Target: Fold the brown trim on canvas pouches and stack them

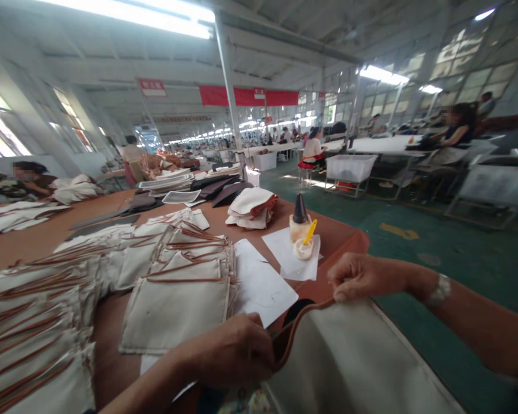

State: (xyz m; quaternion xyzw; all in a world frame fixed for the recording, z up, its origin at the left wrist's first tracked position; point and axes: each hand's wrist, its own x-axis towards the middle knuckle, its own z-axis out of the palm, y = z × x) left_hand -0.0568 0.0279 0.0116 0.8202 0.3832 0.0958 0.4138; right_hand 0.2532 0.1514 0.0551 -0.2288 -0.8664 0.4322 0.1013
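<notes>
A large grey-beige fabric piece with a brown trimmed edge (349, 356) hangs between my two hands at the bottom right. My left hand (237, 351) is closed on the trimmed edge near the bottom middle. Farther right, my right hand (356, 276) pinches the same edge from above, thumb and fingers together. The edge sags in a curve between them. Just left of my left hand lies a similar flat beige piece with brown trim (172, 313), on top of others. White paper sheets (263, 282) lie beyond my left hand.
Rows of stacked beige pieces (38, 322) cover the brown table's left. A black-tipped bottle (300, 210) and a small pot with a yellow tool (304, 248) stand on paper. Folded pieces (251, 208) sit behind. Seated people and white bins (351, 168) are beyond the green floor.
</notes>
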